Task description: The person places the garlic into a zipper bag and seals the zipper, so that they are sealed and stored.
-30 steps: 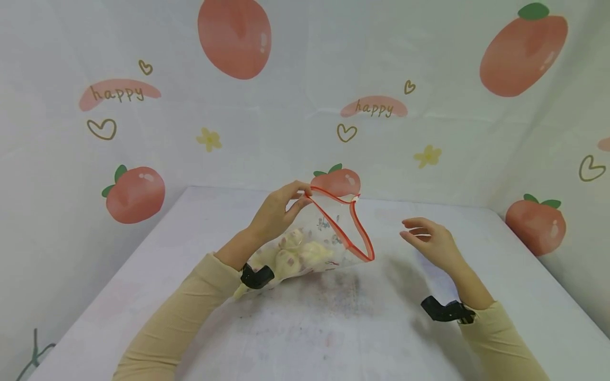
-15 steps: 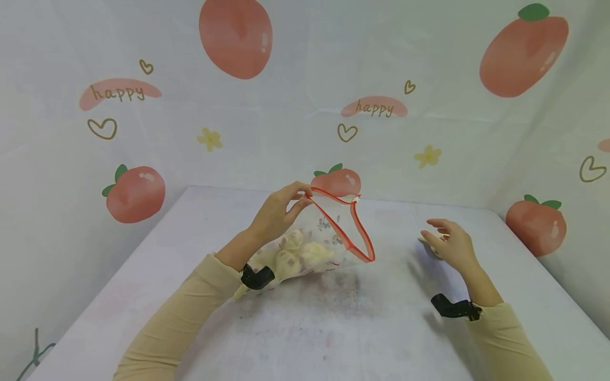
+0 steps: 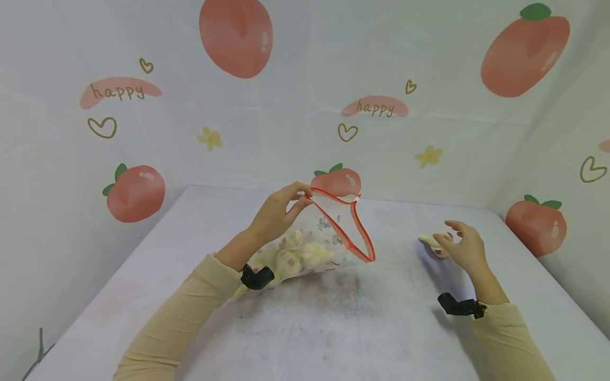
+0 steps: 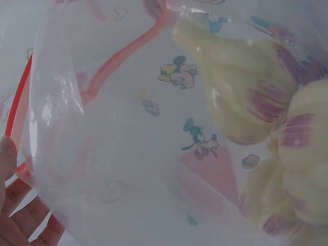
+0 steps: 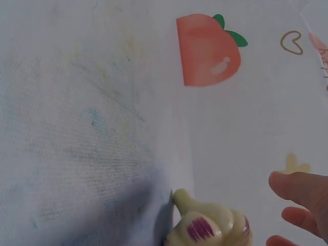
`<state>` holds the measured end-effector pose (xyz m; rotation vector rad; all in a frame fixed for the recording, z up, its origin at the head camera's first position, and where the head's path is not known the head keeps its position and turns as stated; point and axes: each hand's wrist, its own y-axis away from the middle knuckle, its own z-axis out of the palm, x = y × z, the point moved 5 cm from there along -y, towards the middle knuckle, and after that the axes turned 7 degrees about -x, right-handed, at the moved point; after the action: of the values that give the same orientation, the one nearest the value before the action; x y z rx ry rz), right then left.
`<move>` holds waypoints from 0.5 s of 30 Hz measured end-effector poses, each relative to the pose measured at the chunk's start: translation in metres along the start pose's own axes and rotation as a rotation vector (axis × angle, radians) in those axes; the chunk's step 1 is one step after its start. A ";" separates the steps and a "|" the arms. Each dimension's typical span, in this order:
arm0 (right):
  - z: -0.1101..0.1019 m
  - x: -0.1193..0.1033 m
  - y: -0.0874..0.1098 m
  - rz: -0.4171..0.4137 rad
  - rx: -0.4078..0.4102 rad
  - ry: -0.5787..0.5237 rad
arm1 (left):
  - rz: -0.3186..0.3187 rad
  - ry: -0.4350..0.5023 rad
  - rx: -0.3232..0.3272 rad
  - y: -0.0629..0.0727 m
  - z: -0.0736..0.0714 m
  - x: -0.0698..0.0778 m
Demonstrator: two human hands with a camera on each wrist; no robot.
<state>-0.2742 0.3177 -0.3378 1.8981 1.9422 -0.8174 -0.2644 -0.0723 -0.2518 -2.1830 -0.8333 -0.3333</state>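
My left hand [image 3: 278,210] pinches the red-edged rim of a clear zip bag [image 3: 329,227], whose mouth gapes to the right. Inside the bag lie several garlic bulbs [image 3: 290,256], pale with purple patches; the left wrist view shows the garlic bulbs [image 4: 246,92] through film printed with cartoon figures. On the right of the table a single garlic bulb [image 3: 437,244] lies on its side, stem pointing left. Right beside it is my right hand [image 3: 467,247], thumb and fingers spread apart with nothing between them. In the right wrist view the garlic bulb [image 5: 207,223] is cut off by the lower edge.
A white table [image 3: 305,333] with dark smudges spreads under both hands. Behind it hangs a white cloth [image 3: 286,132] printed with red fruit, hearts and flowers. A greenish cord [image 3: 40,352] shows at the lower left edge.
My right hand has moved right, from near the bag's mouth to the single garlic bulb, which now shows more beside it. The left hand and bag have stayed in place.
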 end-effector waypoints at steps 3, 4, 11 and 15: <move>0.000 0.002 0.000 0.000 -0.006 0.005 | 0.001 -0.001 0.000 0.000 -0.001 0.001; 0.000 0.003 0.000 0.001 -0.009 0.006 | 0.002 -0.003 0.000 0.000 -0.001 0.001; 0.003 0.009 -0.002 0.030 -0.056 0.011 | 0.009 -0.006 0.000 0.000 -0.002 0.002; 0.006 0.012 -0.003 0.046 -0.084 0.029 | 0.009 -0.005 -0.001 0.000 -0.002 0.002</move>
<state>-0.2796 0.3241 -0.3493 1.9075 1.9113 -0.6882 -0.2631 -0.0729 -0.2499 -2.1884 -0.8263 -0.3238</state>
